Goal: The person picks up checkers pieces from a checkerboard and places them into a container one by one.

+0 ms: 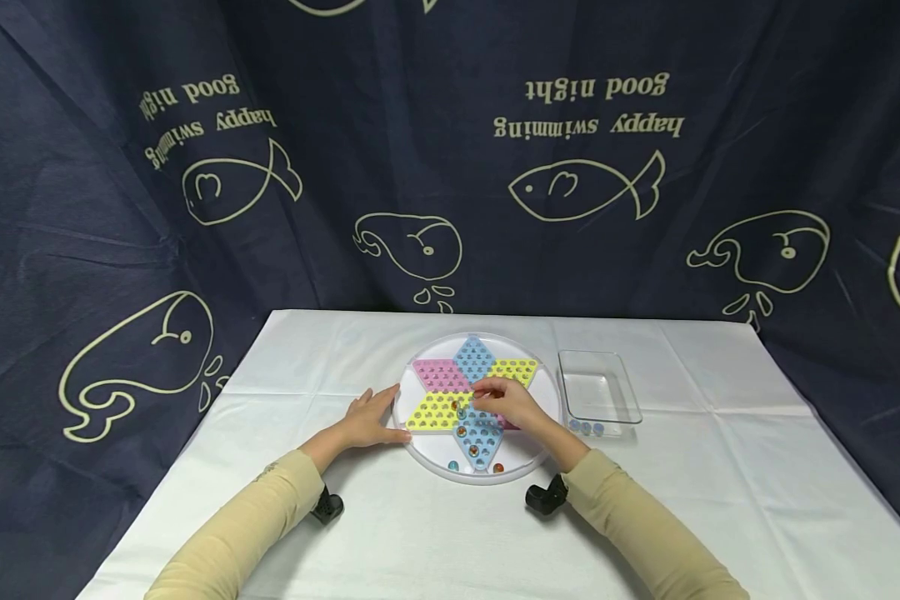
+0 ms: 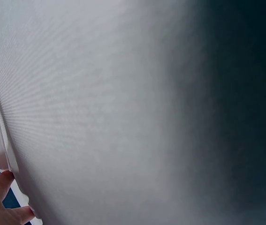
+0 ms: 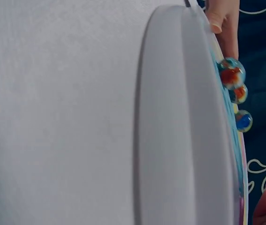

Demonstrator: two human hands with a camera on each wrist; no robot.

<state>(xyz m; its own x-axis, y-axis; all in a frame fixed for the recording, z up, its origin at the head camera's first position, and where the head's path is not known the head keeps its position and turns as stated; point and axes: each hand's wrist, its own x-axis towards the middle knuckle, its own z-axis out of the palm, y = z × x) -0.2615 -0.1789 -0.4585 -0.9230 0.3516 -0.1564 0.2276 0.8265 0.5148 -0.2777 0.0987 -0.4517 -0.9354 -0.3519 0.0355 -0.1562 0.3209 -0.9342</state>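
A round white Chinese checkers board [image 1: 435, 468] with a star of blue, yellow and pink holes lies on the table. My left hand [image 1: 369, 418] rests at its left rim, fingers spread and thumb out. Over the star's middle is my right hand [image 1: 506, 400], its fingertips close together just above the holes. I cannot tell whether a marble is between them. Glass marbles sit on the near blue point, among them an orange one [image 1: 474, 451] and a blue one [image 3: 244, 121]. A teal marble [image 1: 453, 466] and a red marble [image 1: 498, 468] lie in the near rim.
Right of the board stands a clear rectangular container [image 1: 600, 383], with pale blue round shapes [image 1: 587, 427] at its near side. A white cloth [image 1: 330, 342] covers the table. Behind it hangs a dark blue curtain [image 1: 420, 125] with fish drawings.
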